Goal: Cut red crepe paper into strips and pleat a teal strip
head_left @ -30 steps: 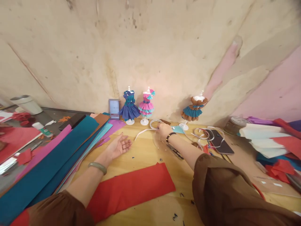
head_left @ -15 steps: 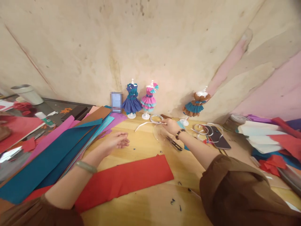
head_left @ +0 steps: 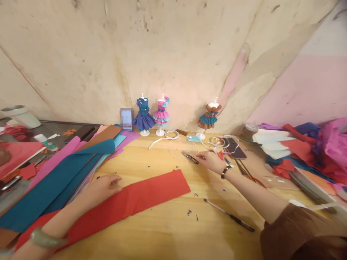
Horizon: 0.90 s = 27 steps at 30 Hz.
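Observation:
My right hand [head_left: 211,161] is at the handle end of a small pair of thread snips [head_left: 189,157], its fingers drawn together there. The snips lie on the wooden table, blades pointing to the far left. Over the left part of a long red strip of crepe paper [head_left: 159,187] is my left hand [head_left: 107,186]. Its fingers are loosely bent and apart, and it holds nothing. Beyond the snips lies a coil of white ribbon [head_left: 171,134]. A thin pen-like tool with a black handle [head_left: 230,216] rests in front of my right forearm.
Little dress forms in blue [head_left: 144,117], pink [head_left: 162,113] and brown-teal paper [head_left: 210,117] stand along the wall. Teal paper strips [head_left: 67,173] are stacked at left. At right lie a dark phone [head_left: 235,148], orange-handled scissors [head_left: 251,176] and piled coloured paper [head_left: 303,144].
My right hand has moved from the white ribbon coil back toward me, to the snips. My left hand has drawn back over the red strip. The view has shifted rightward.

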Motion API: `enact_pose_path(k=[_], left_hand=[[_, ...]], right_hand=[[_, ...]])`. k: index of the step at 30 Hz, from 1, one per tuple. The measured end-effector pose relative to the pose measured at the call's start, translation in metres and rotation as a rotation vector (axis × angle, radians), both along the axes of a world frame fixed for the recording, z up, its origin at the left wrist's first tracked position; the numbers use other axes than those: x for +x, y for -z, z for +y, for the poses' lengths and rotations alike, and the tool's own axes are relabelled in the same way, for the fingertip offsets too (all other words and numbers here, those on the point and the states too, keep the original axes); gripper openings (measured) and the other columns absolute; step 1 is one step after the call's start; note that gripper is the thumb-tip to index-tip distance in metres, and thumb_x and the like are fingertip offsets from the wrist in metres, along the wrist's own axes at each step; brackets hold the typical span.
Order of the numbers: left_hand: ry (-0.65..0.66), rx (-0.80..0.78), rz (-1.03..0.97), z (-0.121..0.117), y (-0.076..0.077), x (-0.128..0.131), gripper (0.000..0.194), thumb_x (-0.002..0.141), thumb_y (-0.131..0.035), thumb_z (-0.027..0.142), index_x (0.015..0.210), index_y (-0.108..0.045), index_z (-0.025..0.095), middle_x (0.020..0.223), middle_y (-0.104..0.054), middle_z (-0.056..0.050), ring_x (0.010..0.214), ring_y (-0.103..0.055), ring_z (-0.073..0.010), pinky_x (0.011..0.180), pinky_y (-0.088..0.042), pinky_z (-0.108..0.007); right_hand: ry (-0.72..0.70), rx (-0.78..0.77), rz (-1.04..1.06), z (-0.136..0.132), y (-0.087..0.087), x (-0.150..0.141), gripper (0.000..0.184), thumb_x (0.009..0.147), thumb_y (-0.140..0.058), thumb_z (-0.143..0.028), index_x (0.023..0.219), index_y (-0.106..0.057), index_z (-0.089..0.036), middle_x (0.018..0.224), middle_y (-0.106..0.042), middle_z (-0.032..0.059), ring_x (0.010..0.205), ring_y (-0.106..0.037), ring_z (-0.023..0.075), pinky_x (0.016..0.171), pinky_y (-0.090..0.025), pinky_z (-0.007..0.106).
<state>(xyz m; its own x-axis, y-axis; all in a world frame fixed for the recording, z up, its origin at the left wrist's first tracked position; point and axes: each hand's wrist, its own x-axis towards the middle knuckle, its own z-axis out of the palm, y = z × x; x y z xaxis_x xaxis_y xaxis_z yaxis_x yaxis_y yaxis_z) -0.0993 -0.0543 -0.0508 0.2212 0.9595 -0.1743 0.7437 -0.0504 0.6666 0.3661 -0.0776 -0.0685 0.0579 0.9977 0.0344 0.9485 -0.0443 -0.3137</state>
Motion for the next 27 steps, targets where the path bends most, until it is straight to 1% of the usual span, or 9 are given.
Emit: enact_pose_path(k=[3,5,8,10,14,17,23,25,27], left_hand=[[0.044,0.043,0.076,-0.009,-0.005,0.001,0.035,0.053,-0.075,0.039,0.086,-0.074,0.026,0.114,-0.070,-0.010,0.118,-0.055,-0.0374,0.103,-0.037,-0.042],[0.041,0.071,0.091,-0.014,-0.010,0.005,0.031,0.052,-0.074,0.038,0.081,-0.073,0.026,0.108,-0.071,-0.010,0.113,-0.057,-0.0371,0.100,-0.039,-0.041],[0.062,0.061,0.107,-0.020,-0.013,0.011,0.027,0.056,-0.070,0.039,0.079,-0.071,0.026,0.091,-0.073,-0.006,0.092,-0.064,-0.0320,0.085,-0.046,-0.037],[0.080,0.042,0.112,-0.021,-0.011,0.012,0.026,0.059,-0.067,0.040,0.080,-0.070,0.024,0.080,-0.071,-0.005,0.078,-0.064,-0.0277,0.073,-0.047,-0.033],[0.167,0.026,0.075,-0.014,0.000,0.007,0.019,0.064,-0.064,0.040,0.072,-0.068,0.023,0.071,-0.067,-0.003,0.069,-0.061,-0.0234,0.063,-0.043,-0.030],[0.222,0.012,0.047,-0.008,0.007,0.005,0.015,0.065,-0.064,0.037,0.067,-0.067,0.022,0.066,-0.065,-0.002,0.066,-0.059,-0.0212,0.061,-0.041,-0.028],[0.248,0.014,0.053,-0.009,0.000,0.015,0.011,0.062,-0.063,0.033,0.063,-0.064,0.021,0.063,-0.062,-0.001,0.063,-0.057,-0.0199,0.060,-0.040,-0.028],[0.271,0.024,0.057,-0.010,-0.002,0.017,0.012,0.063,-0.061,0.033,0.061,-0.059,0.021,0.062,-0.060,-0.001,0.063,-0.056,-0.0197,0.060,-0.040,-0.028],[0.291,0.029,0.052,-0.010,-0.002,0.018,0.013,0.064,-0.058,0.034,0.061,-0.056,0.022,0.062,-0.058,-0.001,0.063,-0.055,-0.0195,0.061,-0.040,-0.029]], right_hand=[[0.031,-0.011,-0.029,-0.005,0.008,-0.012,0.019,0.087,-0.059,-0.029,0.101,-0.067,-0.016,0.095,-0.071,0.0059,0.087,-0.066,0.0184,0.077,-0.051,0.031],[0.043,-0.017,-0.048,-0.005,0.012,-0.019,0.025,0.090,-0.058,-0.033,0.107,-0.063,-0.015,0.102,-0.068,0.0063,0.089,-0.065,0.0182,0.080,-0.053,0.036],[0.023,-0.016,-0.064,-0.004,0.016,-0.024,0.028,0.093,-0.056,-0.034,0.114,-0.059,-0.016,0.114,-0.062,0.0073,0.097,-0.062,0.0188,0.083,-0.053,0.040],[0.007,-0.007,-0.063,-0.004,0.016,-0.025,0.029,0.093,-0.056,-0.033,0.117,-0.058,-0.017,0.118,-0.060,0.0079,0.099,-0.062,0.0196,0.084,-0.053,0.041],[0.011,0.024,-0.034,-0.007,0.016,-0.017,0.028,0.093,-0.055,-0.033,0.115,-0.059,-0.017,0.116,-0.061,0.0075,0.097,-0.062,0.0188,0.083,-0.053,0.040],[0.070,0.052,-0.014,-0.010,0.018,-0.003,0.027,0.093,-0.055,-0.033,0.113,-0.059,-0.016,0.112,-0.063,0.0066,0.094,-0.063,0.0182,0.080,-0.054,0.038],[0.236,0.139,-0.026,-0.015,0.023,0.025,0.025,0.093,-0.055,-0.033,0.111,-0.061,-0.017,0.112,-0.063,0.0071,0.095,-0.062,0.0185,0.083,-0.053,0.039],[0.230,0.185,-0.028,-0.017,0.022,0.023,0.021,0.092,-0.055,-0.030,0.105,-0.064,-0.017,0.110,-0.064,0.0102,0.100,-0.061,0.0227,0.090,-0.049,0.042],[0.166,0.224,-0.018,-0.020,0.020,0.011,0.022,0.089,-0.055,-0.026,0.105,-0.067,-0.016,0.112,-0.064,0.0144,0.109,-0.058,0.0279,0.098,-0.042,0.045]])
